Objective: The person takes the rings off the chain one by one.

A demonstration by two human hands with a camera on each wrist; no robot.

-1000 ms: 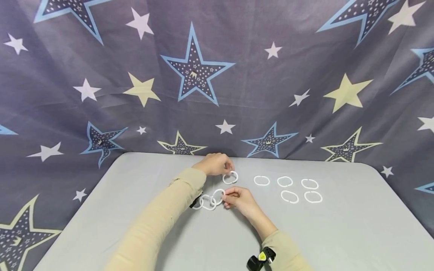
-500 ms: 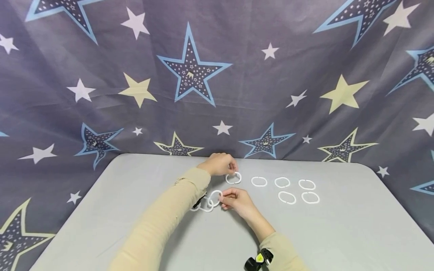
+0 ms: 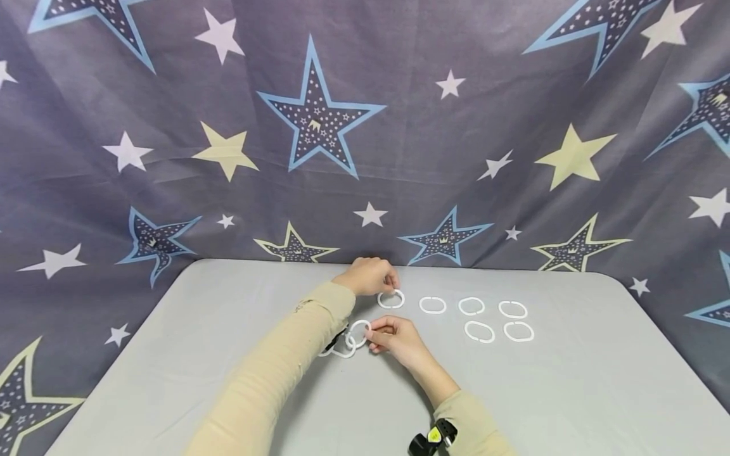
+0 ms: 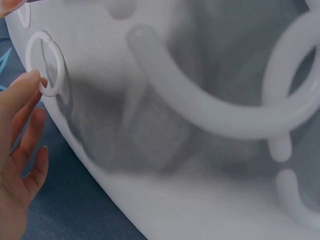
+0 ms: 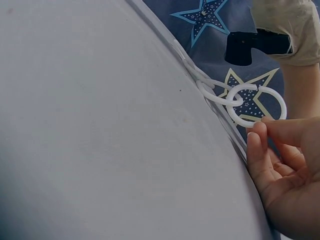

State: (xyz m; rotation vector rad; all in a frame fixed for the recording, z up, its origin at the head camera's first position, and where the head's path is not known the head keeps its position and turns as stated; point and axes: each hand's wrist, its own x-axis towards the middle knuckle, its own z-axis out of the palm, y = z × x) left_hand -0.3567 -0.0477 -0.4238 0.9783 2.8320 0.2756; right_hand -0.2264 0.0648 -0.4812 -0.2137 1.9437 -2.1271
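Observation:
Near the back of the grey table (image 3: 547, 380), my left hand (image 3: 367, 277) pinches a single white oval link (image 3: 402, 299) between thumb and fingertips. The left wrist view shows that same link (image 4: 60, 65) held by its lower edge, with the other fingers loosely bent. Closer to me, my right hand (image 3: 399, 339) pinches the end link (image 3: 353, 324) of a short chain of white links (image 3: 344, 356). In the right wrist view this end link (image 5: 284, 102) has a small gap at its top and passes through its neighbour (image 5: 212, 97). My left sleeve hides part of the chain.
Several loose white oval links lie to the right, among them a nearest-left link (image 3: 433, 297), a front link (image 3: 479, 342) and a right-hand link (image 3: 519, 341). Behind the table hangs a star-patterned cloth (image 3: 393, 171). My left forearm (image 3: 274, 361) crosses the table.
The view has shifted slightly. My left hand has moved a little to the right with its link, nearer the loose links, and its sleeve covers more of the chain. My right hand keeps its pinch.

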